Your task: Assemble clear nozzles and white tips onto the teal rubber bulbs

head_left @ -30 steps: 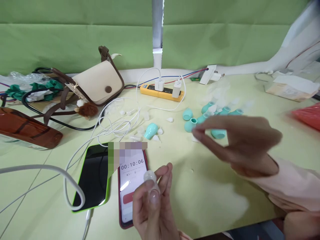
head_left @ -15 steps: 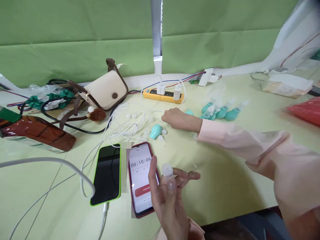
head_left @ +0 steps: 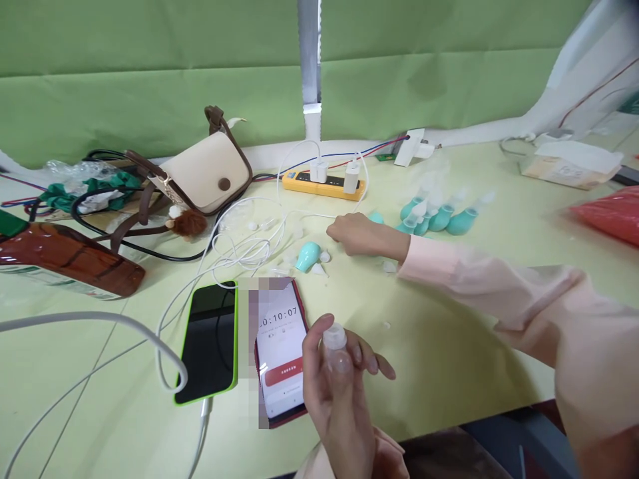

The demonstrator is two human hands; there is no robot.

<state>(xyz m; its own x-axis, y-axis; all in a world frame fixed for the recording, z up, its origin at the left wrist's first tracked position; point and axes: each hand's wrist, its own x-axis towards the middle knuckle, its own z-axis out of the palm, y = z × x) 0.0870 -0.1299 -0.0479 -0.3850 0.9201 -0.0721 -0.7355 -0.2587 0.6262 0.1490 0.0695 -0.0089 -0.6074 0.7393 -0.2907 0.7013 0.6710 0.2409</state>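
My left hand (head_left: 339, 399) is closed around a small translucent plastic bottle-like piece (head_left: 335, 339) with a frosted round top, held upright in front of me. Farther forward, my right hand (head_left: 355, 234) is low over the table, its fingers curled together; whatever they pinch, if anything, is hidden. To its left lies a turquoise rubber bulb (head_left: 308, 256), with a small white cone (head_left: 318, 269) beside it. Another turquoise bulb (head_left: 376, 217) shows partly behind the right hand. Several turquoise bulbs with clear tips (head_left: 442, 216) are grouped to the right of that hand.
A phone running a timer (head_left: 282, 359) and a green-edged phone (head_left: 210, 342) lie at left. White cables (head_left: 249, 249) tangle behind them. Around the back are a cream bag (head_left: 207, 169), a yellow power strip (head_left: 324, 188), a brown bottle (head_left: 74, 256) and a red bag (head_left: 609, 214).
The whole view has shifted slightly. My left fingers have curled closer around the clear piece's top. The right hand stays near the same spot, and the phone timer has advanced.
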